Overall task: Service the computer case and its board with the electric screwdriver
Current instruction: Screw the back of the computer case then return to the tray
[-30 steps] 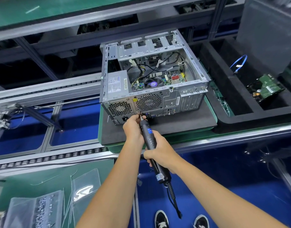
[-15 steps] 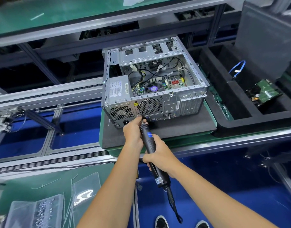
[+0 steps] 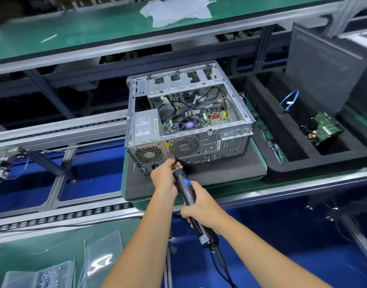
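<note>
Since one second ago almost nothing moved at my hands; only my head came a little back, so more of the upper shelf shows, and the tip stays at the same low place on the rear panel.

Going from the left: the computer case (image 3: 186, 129) lies open-side up on the black foam pad (image 3: 220, 171), its board (image 3: 201, 119) visible inside. My left hand (image 3: 165, 177) pinches the front end of the electric screwdriver (image 3: 188, 194), just under the rear fan grille (image 3: 183, 146), and guides the bit. My right hand (image 3: 199, 208) is wrapped around the barrel, further back.

I cannot see the screw itself; my fingers hide it. I think the good way is to keep the tool in one straight line with the screw, push lightly, and only then press the trigger, so the bit does not slip over the thin metal.
</note>
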